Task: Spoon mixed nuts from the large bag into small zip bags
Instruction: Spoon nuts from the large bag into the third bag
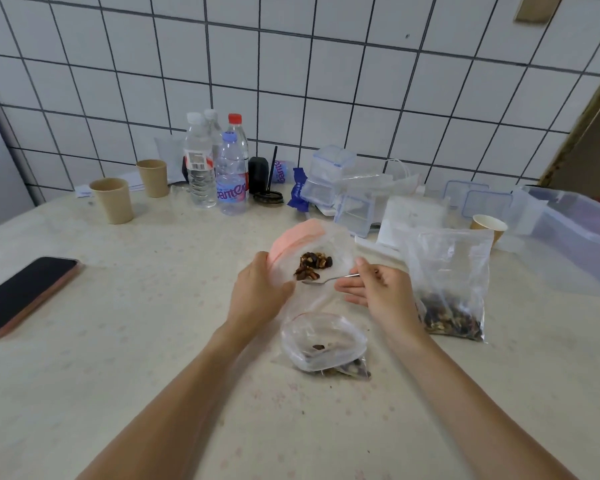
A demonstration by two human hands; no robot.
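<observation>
My left hand (pixel 257 292) grips the rim of a small clear zip bag (pixel 333 244) with a pink zip strip, holding it tilted and open. A clump of brown nuts (pixel 312 265) lies inside it. My right hand (pixel 374 289) pinches a small metal spoon (pixel 321 280) whose bowl sits at the bag's mouth, just under the nuts. The large clear bag (pixel 451 282) stands to the right of my right hand with mixed nuts at its bottom. Another small zip bag (pixel 323 344) with nuts lies on the table just below my hands.
A black phone (pixel 25 292) lies at the left. Two paper cups (pixel 113 199), several water bottles (pixel 219 168) and clear plastic boxes (pixel 333 181) line the tiled wall. A third paper cup (pixel 487 225) and a large plastic tub (pixel 575 230) stand at the right.
</observation>
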